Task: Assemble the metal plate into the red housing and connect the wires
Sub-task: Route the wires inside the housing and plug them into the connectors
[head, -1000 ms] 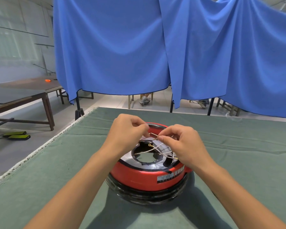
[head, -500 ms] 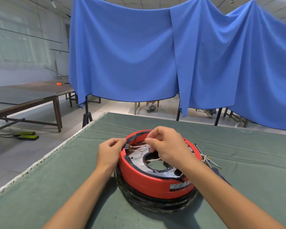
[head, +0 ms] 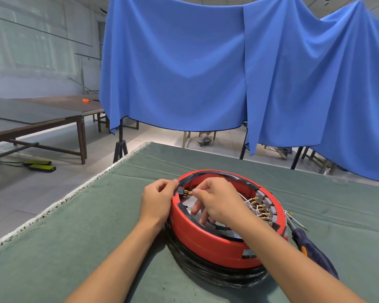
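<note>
1. the red housing (head: 208,241) sits on a black ring base (head: 217,274) on the green-covered counter (head: 79,226), near its front edge.
2. the metal plate (head: 189,204) lies inside the housing, mostly hidden under the right hand.
3. the left hand (head: 158,201) rests against the housing's left rim, its grip pinching a small black connector block (head: 179,190) with brass terminals.
4. the right hand (head: 217,200) reaches over the housing, thumb and forefinger pressed together on a thin wire (head: 192,193) right at that block; the other fingers hang down into the opening.
5. more wires with brass ends (head: 258,209) cluster along the inner right wall.
6. a screwdriver (head: 311,250) with a dark blue handle lies on the counter just right of the housing.
7. blue cloth (head: 206,73) hangs behind the counter.
</note>
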The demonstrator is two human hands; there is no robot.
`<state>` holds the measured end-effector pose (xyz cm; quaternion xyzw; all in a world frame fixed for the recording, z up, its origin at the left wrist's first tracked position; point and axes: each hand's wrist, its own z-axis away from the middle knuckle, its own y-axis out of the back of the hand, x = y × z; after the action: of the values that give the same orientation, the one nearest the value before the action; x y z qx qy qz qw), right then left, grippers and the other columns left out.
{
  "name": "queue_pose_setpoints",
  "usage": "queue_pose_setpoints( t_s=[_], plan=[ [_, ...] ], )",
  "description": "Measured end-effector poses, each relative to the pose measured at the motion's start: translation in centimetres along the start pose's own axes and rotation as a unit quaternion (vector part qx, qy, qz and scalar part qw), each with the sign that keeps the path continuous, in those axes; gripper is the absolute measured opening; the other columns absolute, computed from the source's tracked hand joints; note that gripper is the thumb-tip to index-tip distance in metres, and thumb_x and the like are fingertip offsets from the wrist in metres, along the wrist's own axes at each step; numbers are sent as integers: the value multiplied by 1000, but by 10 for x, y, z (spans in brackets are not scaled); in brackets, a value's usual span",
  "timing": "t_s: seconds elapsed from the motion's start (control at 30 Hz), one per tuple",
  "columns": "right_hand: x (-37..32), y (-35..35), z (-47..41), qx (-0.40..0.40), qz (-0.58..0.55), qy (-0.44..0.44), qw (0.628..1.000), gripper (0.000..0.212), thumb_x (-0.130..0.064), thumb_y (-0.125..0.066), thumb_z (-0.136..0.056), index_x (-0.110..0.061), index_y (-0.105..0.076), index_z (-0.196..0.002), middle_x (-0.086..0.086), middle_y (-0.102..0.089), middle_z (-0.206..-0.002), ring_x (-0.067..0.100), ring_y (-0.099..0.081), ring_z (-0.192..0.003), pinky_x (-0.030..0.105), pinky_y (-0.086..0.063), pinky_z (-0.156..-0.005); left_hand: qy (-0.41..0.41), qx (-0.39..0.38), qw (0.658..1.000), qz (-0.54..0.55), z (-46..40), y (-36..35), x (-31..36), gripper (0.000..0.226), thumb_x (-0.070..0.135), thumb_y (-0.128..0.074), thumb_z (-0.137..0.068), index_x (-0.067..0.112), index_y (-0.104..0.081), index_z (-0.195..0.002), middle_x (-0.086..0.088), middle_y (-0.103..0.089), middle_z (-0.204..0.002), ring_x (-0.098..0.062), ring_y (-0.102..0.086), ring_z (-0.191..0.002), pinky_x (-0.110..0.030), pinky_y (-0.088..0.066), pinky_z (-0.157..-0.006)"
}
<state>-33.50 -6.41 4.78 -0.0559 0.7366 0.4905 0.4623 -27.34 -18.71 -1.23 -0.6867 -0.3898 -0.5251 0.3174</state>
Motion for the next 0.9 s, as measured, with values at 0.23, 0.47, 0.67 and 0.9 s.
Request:
queue_pose_setpoints(
  t_s=[0.23, 0.47, 0.67, 0.9],
  plan=[
    [3, -9, -4, 0, 14, -24, 1000, 22, -20, -44, -100, -19, -48, -79, -8, -59, -43, 5, -53, -32, 14, -35, -33, -5, -4, 1000, 10, -2, -1, -1, 25, 15, -61, -87, 17, -68, -63, 15, -64, -52, 3, -51, -48, -13, -39, -49],
    [6, -14, -6, -7, 26, -19, 999, 20, -24, -40, -102, -21, -43, -82, -12, -58, -43, 1, -49, -33, 24, -36, -50, 1, -1, 1000, 4, -1, 0, -2, 23, 19, -62, -87, 15, -69, -66, 7, -64, -56, -7, -53, -55, -27, -42, -60],
    [2, -12, -5, -16, 1, -27, 999, 19, -20, -40, -102, -17, -43, -83, -10, -56, -40, 2, -47, -31, 15, -37, -36, 0, 2, 1000, -2, -1, 0, -3, 22, 21, -62, -87, 15, -69, -67, 4, -64, -60, -11, -54, -58, -29, -42, -61],
    [-1, -11, -2, -24, 0, -20, 1000, 24, -18, -40, -102, -18, -44, -78, -7, -56, -48, 1, -46, -31, 13, -35, -35, 1, 2, 1000, -8, -1, 0, -2, 23, 23, -62, -88, 15, -69, -68, 2, -64, -62, -14, -55, -61, -31, -42, -65]
  ],
)
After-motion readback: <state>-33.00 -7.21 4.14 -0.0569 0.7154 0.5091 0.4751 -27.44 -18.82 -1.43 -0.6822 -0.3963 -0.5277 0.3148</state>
